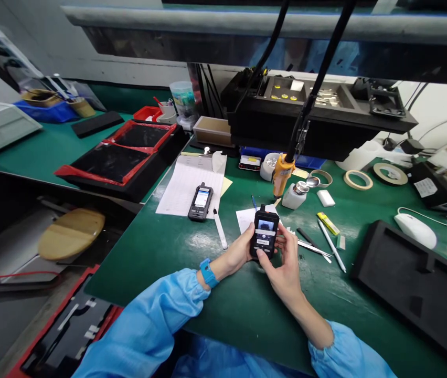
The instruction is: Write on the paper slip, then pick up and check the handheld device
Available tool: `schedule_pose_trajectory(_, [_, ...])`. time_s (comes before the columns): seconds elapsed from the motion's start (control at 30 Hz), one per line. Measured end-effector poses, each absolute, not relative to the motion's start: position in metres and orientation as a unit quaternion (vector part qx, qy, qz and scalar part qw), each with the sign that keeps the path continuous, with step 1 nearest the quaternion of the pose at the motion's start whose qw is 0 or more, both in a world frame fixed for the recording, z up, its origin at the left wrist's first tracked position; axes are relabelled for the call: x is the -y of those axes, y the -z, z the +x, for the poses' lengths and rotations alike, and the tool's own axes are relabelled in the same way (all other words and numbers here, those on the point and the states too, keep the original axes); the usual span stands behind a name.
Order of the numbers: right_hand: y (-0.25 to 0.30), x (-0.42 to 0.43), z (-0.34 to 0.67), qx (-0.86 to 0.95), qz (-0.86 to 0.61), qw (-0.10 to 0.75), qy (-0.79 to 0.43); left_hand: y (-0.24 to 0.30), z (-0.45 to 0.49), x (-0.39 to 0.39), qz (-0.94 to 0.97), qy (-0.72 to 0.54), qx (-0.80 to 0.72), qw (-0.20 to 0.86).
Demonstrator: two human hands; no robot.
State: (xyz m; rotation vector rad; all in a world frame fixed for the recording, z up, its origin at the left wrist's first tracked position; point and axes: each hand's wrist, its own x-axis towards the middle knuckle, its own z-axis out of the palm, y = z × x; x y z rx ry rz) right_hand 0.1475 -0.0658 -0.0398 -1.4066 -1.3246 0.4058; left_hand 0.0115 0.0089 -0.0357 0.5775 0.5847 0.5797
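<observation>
A black handheld radio point(264, 231) with a lit screen and a stubby antenna is held upright over the green bench. My left hand point(241, 249) grips its left side, thumb along the edge. My right hand point(286, 265) holds the other side, with its thumb on the keys below the screen. A second handheld radio point(200, 202), screen also lit, lies on a sheet of lined paper point(172, 189) to the left. Beneath the held radio is a white slip of paper point(245, 218). A white marker point(220, 229) lies just left of my hands.
An orange electric screwdriver point(283, 176) hangs behind the radio, beside a dispenser bottle point(295, 195). Tweezers point(314, 248), a white pen point(331, 245) and a yellow packet point(328, 223) lie to the right. Further right are a mouse point(416, 229) and a black foam tray point(389, 262).
</observation>
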Motion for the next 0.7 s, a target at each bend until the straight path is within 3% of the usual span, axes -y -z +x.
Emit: schedule_pose_trajectory(0.7, [0.036, 0.065, 0.154, 0.609, -0.565, 0.53, -0.17, 0.015, 0.012, -0.02, 0.281, -0.28, -0.35, 0.849])
